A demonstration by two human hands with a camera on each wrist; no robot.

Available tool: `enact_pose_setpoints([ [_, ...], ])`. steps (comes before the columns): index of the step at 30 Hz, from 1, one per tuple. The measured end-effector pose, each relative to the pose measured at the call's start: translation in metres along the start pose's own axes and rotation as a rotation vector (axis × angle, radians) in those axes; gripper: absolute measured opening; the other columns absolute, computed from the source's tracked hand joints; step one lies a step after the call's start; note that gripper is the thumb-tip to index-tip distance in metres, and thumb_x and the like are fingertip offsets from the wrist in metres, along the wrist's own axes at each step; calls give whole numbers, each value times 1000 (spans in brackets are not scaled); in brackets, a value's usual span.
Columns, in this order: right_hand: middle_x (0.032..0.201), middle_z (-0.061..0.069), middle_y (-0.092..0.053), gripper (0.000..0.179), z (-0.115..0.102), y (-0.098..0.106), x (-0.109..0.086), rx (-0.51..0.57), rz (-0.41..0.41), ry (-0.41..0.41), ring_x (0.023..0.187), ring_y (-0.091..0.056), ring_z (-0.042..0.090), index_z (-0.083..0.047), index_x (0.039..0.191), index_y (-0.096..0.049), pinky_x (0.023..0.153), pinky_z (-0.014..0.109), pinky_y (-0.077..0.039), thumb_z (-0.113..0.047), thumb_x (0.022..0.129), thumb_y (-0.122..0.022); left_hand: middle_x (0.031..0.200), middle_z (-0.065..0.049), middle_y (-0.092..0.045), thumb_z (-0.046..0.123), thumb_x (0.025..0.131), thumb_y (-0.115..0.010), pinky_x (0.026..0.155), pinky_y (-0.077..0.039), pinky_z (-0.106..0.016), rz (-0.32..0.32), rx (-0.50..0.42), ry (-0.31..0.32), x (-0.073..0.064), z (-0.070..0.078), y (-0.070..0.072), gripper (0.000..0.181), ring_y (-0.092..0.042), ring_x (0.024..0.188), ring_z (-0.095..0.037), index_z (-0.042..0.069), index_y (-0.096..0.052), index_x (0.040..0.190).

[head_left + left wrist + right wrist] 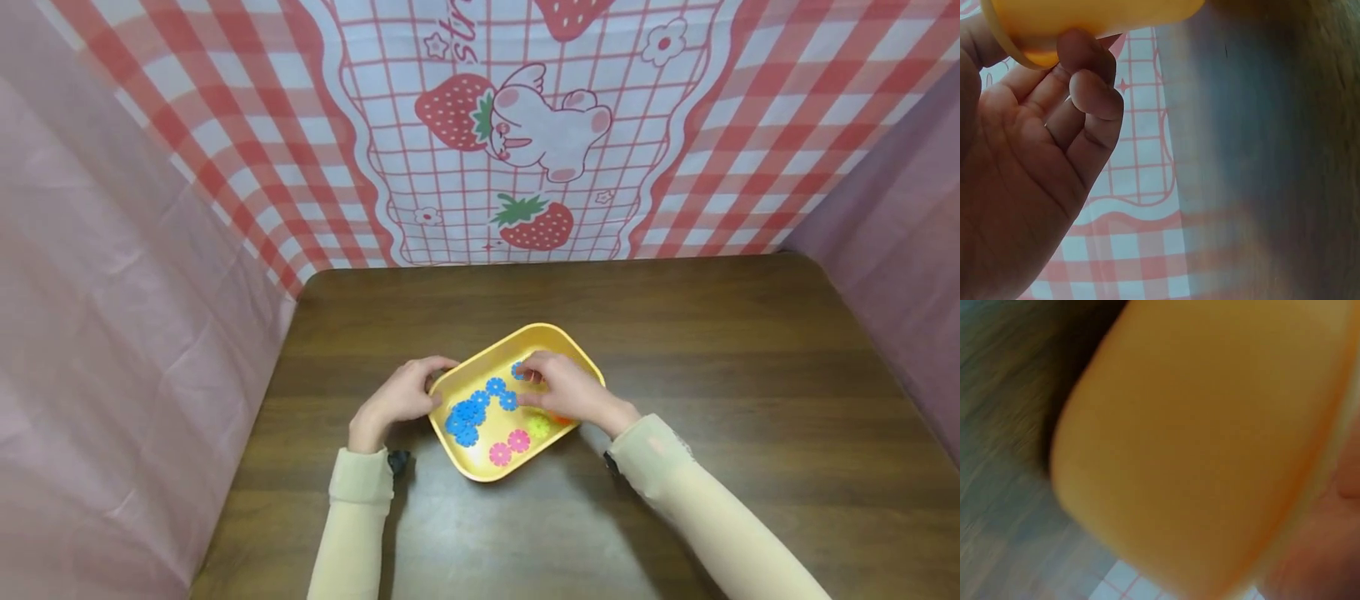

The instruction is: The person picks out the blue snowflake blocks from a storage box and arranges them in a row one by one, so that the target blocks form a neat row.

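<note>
A yellow plastic tray (480,477) sits at an angle on the table in the head view. Its left side is held by my left hand (401,393), thumb at the rim; in the left wrist view the fingers (1094,94) curl against the outer wall. Over the tray's right part reaches my right hand (572,390), thumb and fingers apart. Its fingertips are by a blue notched plastic disc (517,371); whether they touch it is unclear. More blue discs (467,417) cluster at the left, with pink discs (510,447) and yellow-green discs (539,426) near the front.
An orange piece (561,419) shows partly under the right hand. The wooden table (712,375) extends around the tray. Behind it hangs a red-and-white checked cloth (525,208); pink curtains (135,292) hang at both sides. In the right wrist view, the tray wall (1197,444) fills most of the picture.
</note>
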State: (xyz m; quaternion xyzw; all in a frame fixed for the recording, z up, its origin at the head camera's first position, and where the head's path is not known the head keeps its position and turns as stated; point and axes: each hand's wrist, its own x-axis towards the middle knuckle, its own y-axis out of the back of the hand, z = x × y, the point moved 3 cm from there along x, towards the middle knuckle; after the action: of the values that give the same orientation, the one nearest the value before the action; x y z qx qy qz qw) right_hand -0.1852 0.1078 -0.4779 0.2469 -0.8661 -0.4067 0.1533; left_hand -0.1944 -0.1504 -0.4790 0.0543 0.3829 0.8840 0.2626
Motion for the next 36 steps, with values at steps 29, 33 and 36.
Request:
enact_pose_setpoints([
  [29, 81, -1, -58, 22, -6, -36, 14, -187, -88, -94, 73, -52, 16, -6, 87, -67, 73, 33, -49, -19, 77, -81, 86, -5, -58, -3, 78, -67, 57, -44, -31, -41, -14, 65, 3, -2, -4, 52, -50, 65, -20, 5, -61, 129],
  [33, 83, 0, -60, 27, -5, -36, 14, -173, -90, -128, 75, -53, 17, -3, 93, -68, 75, 33, -50, -20, 78, -82, 87, -6, -59, -3, 79, -68, 58, -45, -31, -46, -16, 74, 2, -2, -4, 52, -50, 66, -21, 5, -61, 130],
  [36, 83, 1, -61, 27, -4, -36, 15, -178, -87, -141, 76, -54, 17, -3, 92, -69, 76, 34, -50, -21, 77, -82, 89, -5, -60, -4, 79, -67, 58, -46, -30, -42, -22, 73, 3, -2, -4, 52, -51, 67, -21, 6, -61, 130],
])
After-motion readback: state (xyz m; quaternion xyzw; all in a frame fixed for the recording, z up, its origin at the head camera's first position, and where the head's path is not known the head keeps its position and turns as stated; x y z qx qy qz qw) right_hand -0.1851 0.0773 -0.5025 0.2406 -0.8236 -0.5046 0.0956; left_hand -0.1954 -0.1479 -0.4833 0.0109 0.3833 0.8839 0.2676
